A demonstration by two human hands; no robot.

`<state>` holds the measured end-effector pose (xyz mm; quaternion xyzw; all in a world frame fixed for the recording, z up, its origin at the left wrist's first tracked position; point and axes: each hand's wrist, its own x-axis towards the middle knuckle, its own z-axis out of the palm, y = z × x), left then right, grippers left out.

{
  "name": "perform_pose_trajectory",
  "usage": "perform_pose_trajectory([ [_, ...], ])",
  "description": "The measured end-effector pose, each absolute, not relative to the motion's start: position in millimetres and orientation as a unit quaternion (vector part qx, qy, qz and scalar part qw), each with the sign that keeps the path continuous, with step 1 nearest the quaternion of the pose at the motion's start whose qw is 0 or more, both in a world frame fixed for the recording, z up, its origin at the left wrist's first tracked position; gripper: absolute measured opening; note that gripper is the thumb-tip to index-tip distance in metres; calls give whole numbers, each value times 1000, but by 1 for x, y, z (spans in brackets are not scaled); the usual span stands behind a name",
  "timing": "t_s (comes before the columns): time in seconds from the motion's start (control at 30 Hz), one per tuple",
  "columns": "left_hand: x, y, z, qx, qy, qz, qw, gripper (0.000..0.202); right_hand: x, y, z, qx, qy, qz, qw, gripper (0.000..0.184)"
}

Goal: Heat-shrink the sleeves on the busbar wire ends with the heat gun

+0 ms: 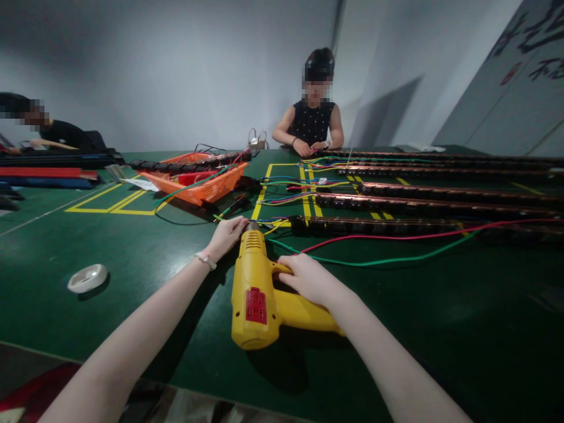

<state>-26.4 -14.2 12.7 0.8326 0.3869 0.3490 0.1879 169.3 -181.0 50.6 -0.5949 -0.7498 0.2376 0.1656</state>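
My right hand (306, 279) is wrapped around the handle of the yellow heat gun (250, 279), its fingers curled in at the front of the grip. The gun is right in front of me over the green table (150, 249), back end toward me and nozzle (252, 225) pointing away, with a red label (256, 305) on its body. My left hand (225, 236) is just beside the nozzle, fingers close together at the thin wires (277, 227) (I can't tell whether they pinch one, as the tips are too small to make out). A bracelet (205, 260) circles my left wrist. Those wires run toward the end of the nearest dark rod (365, 226), and more rods lie in rows beyond it. A long red wire (374, 237) and a green wire (374, 264) stretch off to the right. Past my left hand is an orange basket (222, 184) with another rod lying across it, and a white ring (80, 285) lies well apart to my left. One co-worker (314, 123) sits across the table, hands at the far rods; another co-worker (70, 134) leans in at the far left.
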Motion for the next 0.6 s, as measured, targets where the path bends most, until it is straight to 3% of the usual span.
perform_pose_trajectory([
  [0.3,-30,-17,15,851,385,332,132,44,208,-190,58,-618,-716,285,160,23],
  [0.6,-29,-15,9,870,379,306,74,31,218,-193,57,-649,-693,277,147,22],
])
